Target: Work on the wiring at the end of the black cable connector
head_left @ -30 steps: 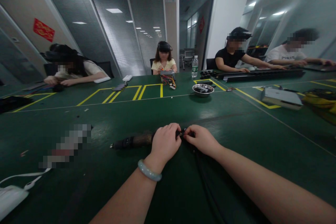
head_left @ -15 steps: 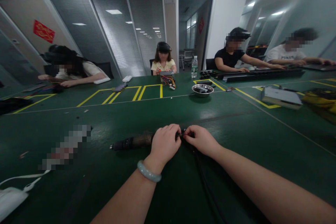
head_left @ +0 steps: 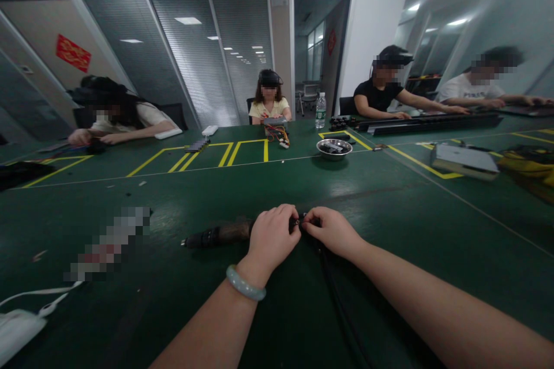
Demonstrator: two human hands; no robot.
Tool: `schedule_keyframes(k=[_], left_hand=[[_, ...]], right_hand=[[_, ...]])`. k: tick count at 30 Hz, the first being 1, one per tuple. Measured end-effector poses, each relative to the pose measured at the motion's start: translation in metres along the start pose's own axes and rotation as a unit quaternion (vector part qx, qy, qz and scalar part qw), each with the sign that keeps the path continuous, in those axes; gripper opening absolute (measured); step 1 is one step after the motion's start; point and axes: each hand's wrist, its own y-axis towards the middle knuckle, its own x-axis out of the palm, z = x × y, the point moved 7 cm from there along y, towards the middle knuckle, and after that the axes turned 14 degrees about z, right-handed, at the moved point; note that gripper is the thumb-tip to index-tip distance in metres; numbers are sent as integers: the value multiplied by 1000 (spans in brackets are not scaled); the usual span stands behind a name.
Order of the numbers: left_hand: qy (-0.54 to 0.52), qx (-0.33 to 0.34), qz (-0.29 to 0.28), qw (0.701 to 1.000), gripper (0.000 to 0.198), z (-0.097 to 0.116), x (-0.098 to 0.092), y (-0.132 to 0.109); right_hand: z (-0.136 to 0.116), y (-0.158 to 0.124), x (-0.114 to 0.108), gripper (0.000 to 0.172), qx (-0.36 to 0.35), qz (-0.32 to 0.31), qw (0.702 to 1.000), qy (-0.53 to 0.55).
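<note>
A dark, pen-shaped tool point(head_left: 225, 233) lies on the green table, its metal tip pointing left. My left hand point(head_left: 274, 236), with a pale bangle on the wrist, is closed round the tool's right end. Close beside it, my right hand point(head_left: 331, 230) is pinched at the small dark end piece where the tool meets a black cable point(head_left: 340, 294). The fingers hide most of that piece, and I cannot make out exactly what the right fingertips grip. From under the right hand the cable runs down toward the table's near edge.
Across the table point(head_left: 208, 190) sit several people. A metal bowl point(head_left: 334, 149) of dark parts and a water bottle point(head_left: 320, 110) stand beyond my hands. A blurred strip point(head_left: 110, 245) with a white cord lies left; a silvery box point(head_left: 464, 160) and a yellow-black bundle point(head_left: 530, 167) lie right.
My hands have barely moved; the fingertips have shifted very slightly at the tool's end. At the far left, a person's hand has moved a little to the right.
</note>
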Motion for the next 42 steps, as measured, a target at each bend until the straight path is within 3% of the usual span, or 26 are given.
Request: schedule_keyframes(k=[11,35,42], left_hand=[[-3,-5,-12,1000,6,2,1,0],[-4,-11,-20,1000,12,1,0,-2],[3,0,-10,1000,16,0,1,-2]], right_hand=[[-2,0,1,9,-8,-4,1000,-3],[-3,0,2,10,-6,-12,1000,-12],[-8,0,1,7,-50,-2,997,-58]])
